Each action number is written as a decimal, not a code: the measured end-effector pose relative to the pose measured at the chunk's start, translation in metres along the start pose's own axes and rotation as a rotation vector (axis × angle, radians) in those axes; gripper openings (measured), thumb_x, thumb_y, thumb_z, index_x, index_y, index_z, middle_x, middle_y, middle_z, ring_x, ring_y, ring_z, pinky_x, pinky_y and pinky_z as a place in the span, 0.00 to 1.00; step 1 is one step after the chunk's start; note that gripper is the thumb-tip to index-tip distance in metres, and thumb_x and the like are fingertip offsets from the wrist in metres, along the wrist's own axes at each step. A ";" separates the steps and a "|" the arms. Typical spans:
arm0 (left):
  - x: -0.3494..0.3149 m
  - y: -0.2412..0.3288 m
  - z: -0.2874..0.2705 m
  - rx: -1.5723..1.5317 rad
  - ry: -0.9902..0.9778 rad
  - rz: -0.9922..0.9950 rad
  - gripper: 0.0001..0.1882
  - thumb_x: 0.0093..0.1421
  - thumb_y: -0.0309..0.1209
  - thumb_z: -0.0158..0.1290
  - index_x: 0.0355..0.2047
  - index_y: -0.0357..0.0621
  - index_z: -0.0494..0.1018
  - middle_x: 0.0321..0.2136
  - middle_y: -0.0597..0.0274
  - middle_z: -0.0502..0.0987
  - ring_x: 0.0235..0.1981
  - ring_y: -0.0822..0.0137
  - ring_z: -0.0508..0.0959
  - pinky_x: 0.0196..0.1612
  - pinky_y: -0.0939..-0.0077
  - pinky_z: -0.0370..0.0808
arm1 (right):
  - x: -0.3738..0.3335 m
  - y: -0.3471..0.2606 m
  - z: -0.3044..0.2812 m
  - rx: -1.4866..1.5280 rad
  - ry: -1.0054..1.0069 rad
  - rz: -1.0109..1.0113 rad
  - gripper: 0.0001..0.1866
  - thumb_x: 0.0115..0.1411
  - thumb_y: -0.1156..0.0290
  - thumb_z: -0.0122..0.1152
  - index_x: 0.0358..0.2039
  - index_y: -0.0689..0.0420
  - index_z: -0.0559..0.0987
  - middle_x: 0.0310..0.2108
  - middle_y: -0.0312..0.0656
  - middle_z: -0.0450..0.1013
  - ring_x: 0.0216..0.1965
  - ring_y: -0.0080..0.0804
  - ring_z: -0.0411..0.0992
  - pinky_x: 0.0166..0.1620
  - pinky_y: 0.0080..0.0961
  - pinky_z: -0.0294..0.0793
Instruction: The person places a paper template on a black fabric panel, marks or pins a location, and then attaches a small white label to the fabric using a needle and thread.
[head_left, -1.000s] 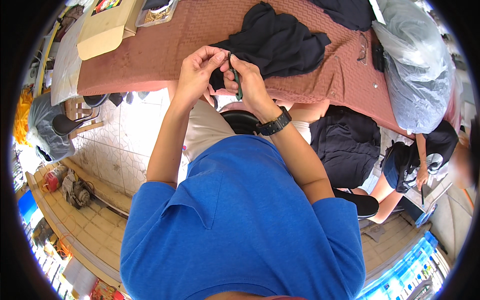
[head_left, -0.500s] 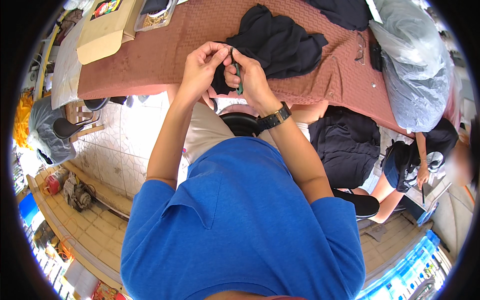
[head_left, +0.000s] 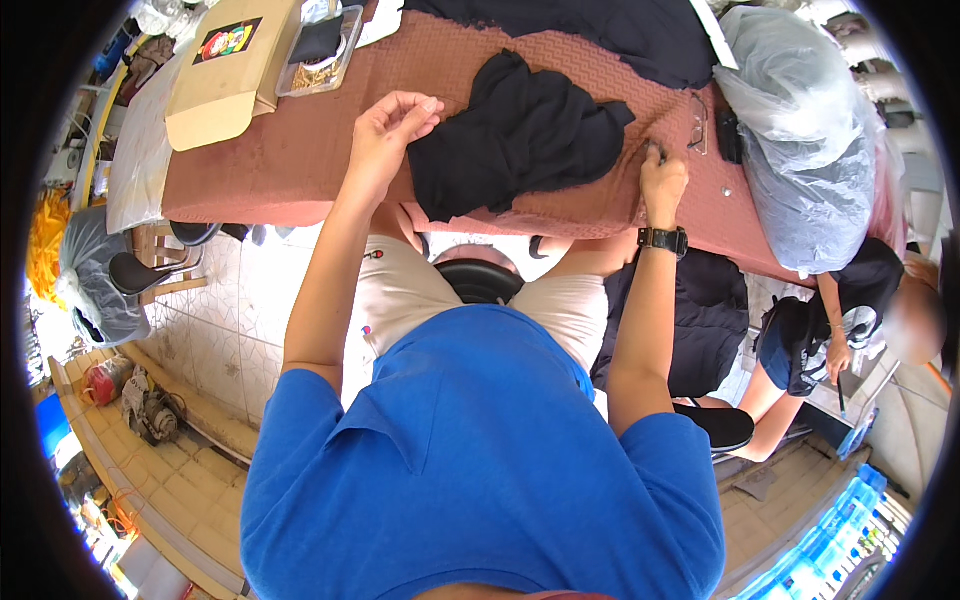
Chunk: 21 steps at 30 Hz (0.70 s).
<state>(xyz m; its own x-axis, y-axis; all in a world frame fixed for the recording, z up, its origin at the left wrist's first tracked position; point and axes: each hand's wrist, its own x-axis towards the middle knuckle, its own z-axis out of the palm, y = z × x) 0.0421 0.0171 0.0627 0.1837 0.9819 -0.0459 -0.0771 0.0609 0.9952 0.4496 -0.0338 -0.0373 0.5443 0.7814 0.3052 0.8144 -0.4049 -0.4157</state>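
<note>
My left hand (head_left: 395,130) is raised over the table near the left edge of a crumpled black cloth garment (head_left: 530,135), thumb and fingers pinched together. Whatever lies in that pinch, if anything, is too small to make out. Off to the right of the garment, my right hand (head_left: 662,185) is closed low over the tablecloth, with a watch on its wrist. A small dark tip, apparently of the thread snips (head_left: 655,150), shows at its fingers; the green handle is hidden.
A brown patterned cloth (head_left: 290,165) covers the table. Around it are a cardboard box (head_left: 215,110), a plastic tub (head_left: 335,75) with gold-coloured bits, eyeglasses (head_left: 699,125), more black fabric (head_left: 600,35) and a big plastic bag (head_left: 810,150). At the right sits another person (head_left: 850,310).
My right hand has left my left hand and swung right, away from the garment to the tablecloth. The left hand stays raised, still pinched. The green snips handle no longer shows.
</note>
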 end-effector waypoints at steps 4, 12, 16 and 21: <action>-0.010 0.012 0.014 0.157 -0.033 0.042 0.09 0.65 0.34 0.61 0.38 0.41 0.80 0.33 0.67 0.81 0.37 0.77 0.78 0.45 0.81 0.74 | -0.028 -0.070 -0.029 -0.282 0.174 -0.052 0.20 0.59 0.60 0.65 0.46 0.61 0.77 0.48 0.51 0.67 0.49 0.57 0.65 0.47 0.54 0.71; -0.021 0.042 0.029 0.055 -0.213 0.003 0.08 0.67 0.34 0.58 0.39 0.43 0.77 0.36 0.71 0.77 0.40 0.78 0.75 0.47 0.81 0.70 | -0.066 -0.194 -0.067 1.116 -0.809 -0.308 0.07 0.66 0.72 0.61 0.39 0.62 0.82 0.29 0.38 0.78 0.32 0.23 0.75 0.38 0.22 0.74; -0.040 0.062 0.008 -0.213 -0.346 0.001 0.06 0.69 0.33 0.54 0.39 0.45 0.72 0.44 0.66 0.74 0.49 0.72 0.74 0.52 0.77 0.69 | -0.061 -0.171 -0.073 1.190 -0.773 -0.255 0.08 0.70 0.70 0.58 0.40 0.61 0.81 0.27 0.30 0.74 0.26 0.12 0.66 0.31 0.12 0.65; -0.059 0.070 -0.004 -0.609 -0.633 0.216 0.07 0.70 0.32 0.51 0.36 0.44 0.67 0.38 0.61 0.70 0.47 0.66 0.74 0.51 0.75 0.70 | -0.056 -0.145 -0.068 1.134 -0.551 -0.221 0.07 0.69 0.73 0.58 0.38 0.64 0.80 0.29 0.34 0.77 0.31 0.17 0.73 0.37 0.17 0.72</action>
<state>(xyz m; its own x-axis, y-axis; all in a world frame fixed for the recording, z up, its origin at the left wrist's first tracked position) 0.0220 -0.0364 0.1348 0.5959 0.7116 0.3721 -0.6447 0.1477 0.7500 0.3142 -0.0514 0.0644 0.0432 0.9827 0.1800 0.1020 0.1749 -0.9793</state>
